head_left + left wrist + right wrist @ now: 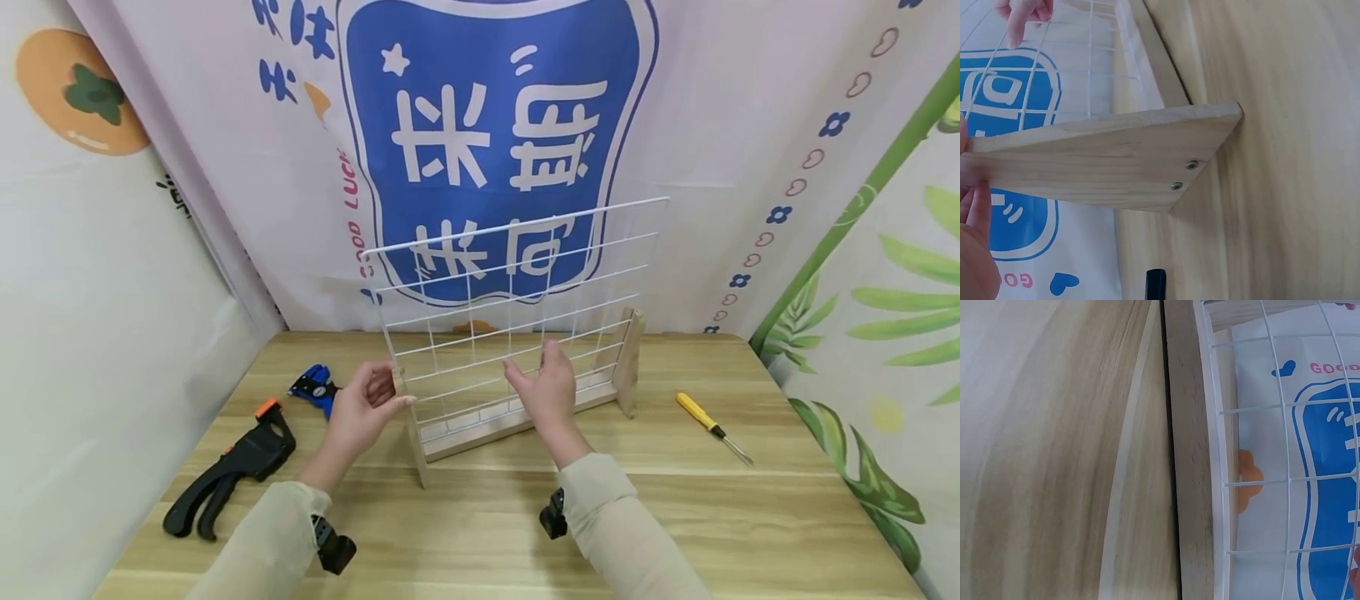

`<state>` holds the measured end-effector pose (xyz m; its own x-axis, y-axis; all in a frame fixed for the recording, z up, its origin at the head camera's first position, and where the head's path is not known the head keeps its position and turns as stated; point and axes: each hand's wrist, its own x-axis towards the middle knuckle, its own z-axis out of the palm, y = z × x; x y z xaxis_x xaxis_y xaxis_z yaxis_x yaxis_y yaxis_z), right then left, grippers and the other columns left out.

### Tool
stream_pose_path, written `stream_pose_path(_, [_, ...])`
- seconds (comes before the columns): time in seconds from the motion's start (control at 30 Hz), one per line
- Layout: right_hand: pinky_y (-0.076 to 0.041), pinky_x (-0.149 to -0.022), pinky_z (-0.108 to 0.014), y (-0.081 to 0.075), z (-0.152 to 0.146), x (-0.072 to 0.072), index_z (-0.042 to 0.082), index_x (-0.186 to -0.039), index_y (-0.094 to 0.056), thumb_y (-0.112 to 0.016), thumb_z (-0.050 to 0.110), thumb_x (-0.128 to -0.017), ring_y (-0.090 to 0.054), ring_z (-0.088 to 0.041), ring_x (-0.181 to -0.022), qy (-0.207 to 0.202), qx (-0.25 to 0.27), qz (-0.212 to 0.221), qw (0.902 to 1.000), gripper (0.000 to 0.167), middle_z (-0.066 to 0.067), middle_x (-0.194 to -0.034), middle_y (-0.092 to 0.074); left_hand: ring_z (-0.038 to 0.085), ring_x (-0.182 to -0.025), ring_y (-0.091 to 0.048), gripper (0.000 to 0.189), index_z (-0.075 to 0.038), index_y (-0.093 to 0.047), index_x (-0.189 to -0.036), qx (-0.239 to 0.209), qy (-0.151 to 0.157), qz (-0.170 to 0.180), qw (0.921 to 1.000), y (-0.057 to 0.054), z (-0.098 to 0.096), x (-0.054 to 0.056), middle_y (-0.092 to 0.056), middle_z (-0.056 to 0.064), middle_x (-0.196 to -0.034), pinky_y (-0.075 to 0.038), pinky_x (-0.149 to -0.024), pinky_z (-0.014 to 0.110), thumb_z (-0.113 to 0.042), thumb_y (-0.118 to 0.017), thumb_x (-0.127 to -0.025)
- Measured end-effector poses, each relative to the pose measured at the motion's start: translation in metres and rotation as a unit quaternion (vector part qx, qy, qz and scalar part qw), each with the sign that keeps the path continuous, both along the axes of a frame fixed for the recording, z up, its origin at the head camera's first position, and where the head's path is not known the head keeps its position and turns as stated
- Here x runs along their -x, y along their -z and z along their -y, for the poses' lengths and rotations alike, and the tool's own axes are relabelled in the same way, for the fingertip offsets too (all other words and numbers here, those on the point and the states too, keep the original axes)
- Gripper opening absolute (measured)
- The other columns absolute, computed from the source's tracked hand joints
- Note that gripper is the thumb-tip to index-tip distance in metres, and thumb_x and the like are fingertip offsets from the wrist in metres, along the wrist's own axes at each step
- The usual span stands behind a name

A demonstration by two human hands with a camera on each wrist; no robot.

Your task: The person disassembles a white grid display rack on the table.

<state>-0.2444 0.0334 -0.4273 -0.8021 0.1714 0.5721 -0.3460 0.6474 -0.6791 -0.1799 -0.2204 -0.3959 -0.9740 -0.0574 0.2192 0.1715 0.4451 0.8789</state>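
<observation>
A white wire grid (471,307) stands upright in a wooden stand made of a long base bar (480,433) and two side boards. My left hand (362,415) holds the upper end of the left side board (412,433), thumb on the near side and fingers behind. Two screws (1192,165) show in that board's lower end in the left wrist view. In front of the grid's middle is my right hand (549,396), thumb and fingers spread, fingertips right at the wires. The right side board (630,362) stands free of both hands.
A black clamp with orange parts (243,458) lies on the wooden table (480,533) at the left, near a blue wire stripper (318,387). To the right lies a yellow-handled screwdriver (705,418). A printed curtain (705,167) hangs behind the table.
</observation>
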Motion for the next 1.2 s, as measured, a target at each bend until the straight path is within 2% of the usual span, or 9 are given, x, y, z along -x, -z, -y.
stream_pose_path(0.27, [-0.045,-0.049,-0.037,0.001,-0.001,-0.009,0.001,-0.095,-0.051,-0.077,0.036,-0.071,-0.048,-0.026,-0.060,0.004,-0.010,-0.018,0.9998,0.050,-0.016,-0.074,-0.056,0.032,-0.112,-0.056,0.051,0.002,-0.051,-0.118,0.001,0.000,-0.015,0.9999,0.000,-0.001,-0.012,-0.058,0.024,-0.121,-0.051,-0.090,0.033,-0.008,-0.076,-0.075])
stream_pose_path(0.47, [-0.050,-0.053,-0.040,0.002,-0.001,-0.017,-0.003,-0.104,-0.052,-0.077,0.034,-0.072,-0.053,-0.028,-0.065,0.005,-0.005,-0.016,0.9998,0.054,-0.014,-0.079,-0.057,0.031,-0.115,-0.054,0.054,0.000,-0.049,-0.123,-0.010,0.002,0.000,0.9999,0.002,-0.002,-0.018,-0.056,0.023,-0.124,-0.049,-0.092,0.032,-0.010,-0.075,-0.077])
stream_pose_path(0.57, [-0.051,-0.057,-0.041,0.003,0.000,-0.020,-0.003,-0.107,-0.052,-0.076,0.034,-0.073,-0.055,-0.029,-0.070,0.003,-0.005,-0.021,0.9998,0.056,-0.015,-0.083,-0.059,0.030,-0.116,-0.054,0.056,0.001,-0.050,-0.126,-0.016,-0.002,-0.004,0.9999,0.004,-0.002,-0.021,-0.055,0.022,-0.125,-0.049,-0.091,0.029,-0.009,-0.075,-0.077])
stream_pose_path(0.73, [-0.053,-0.058,-0.041,0.003,0.000,-0.023,-0.003,-0.108,-0.052,-0.077,0.034,-0.071,-0.058,-0.030,-0.072,0.009,-0.009,-0.038,0.9992,0.058,-0.017,-0.085,-0.061,0.027,-0.115,-0.054,0.058,0.000,-0.051,-0.129,-0.021,0.000,-0.024,0.9995,0.007,-0.001,-0.025,-0.055,0.019,-0.126,-0.049,-0.088,0.020,-0.008,-0.075,-0.077])
stream_pose_path(0.87, [-0.054,-0.060,-0.042,0.002,0.000,-0.026,-0.003,-0.108,-0.052,-0.078,0.034,-0.071,-0.059,-0.031,-0.074,0.013,0.004,-0.027,0.9996,0.059,-0.017,-0.084,-0.061,0.026,-0.114,-0.054,0.058,0.000,-0.052,-0.129,-0.026,-0.001,-0.039,0.9989,0.010,-0.002,-0.027,-0.056,0.018,-0.125,-0.048,-0.086,0.014,-0.009,-0.075,-0.077])
stream_pose_path(1.0, [-0.055,-0.059,-0.042,0.002,0.001,-0.030,-0.004,-0.108,-0.052,-0.078,0.033,-0.070,-0.059,-0.031,-0.073,0.015,0.016,-0.011,0.9997,0.059,-0.017,-0.083,-0.060,0.026,-0.112,-0.055,0.057,0.002,-0.053,-0.128,-0.023,-0.001,-0.063,0.9978,0.013,-0.002,-0.031,-0.058,0.019,-0.123,-0.048,-0.084,0.012,-0.008,-0.075,-0.077])
stream_pose_path(1.2, [-0.054,-0.057,-0.041,0.003,0.003,-0.034,-0.005,-0.106,-0.053,-0.078,0.031,-0.070,-0.059,-0.030,-0.070,0.022,0.016,-0.018,0.9995,0.057,-0.016,-0.081,-0.060,0.025,-0.110,-0.055,0.055,0.004,-0.053,-0.127,-0.015,-0.004,-0.089,0.9959,0.014,-0.003,-0.036,-0.058,0.019,-0.121,-0.047,-0.082,0.009,-0.007,-0.075,-0.077])
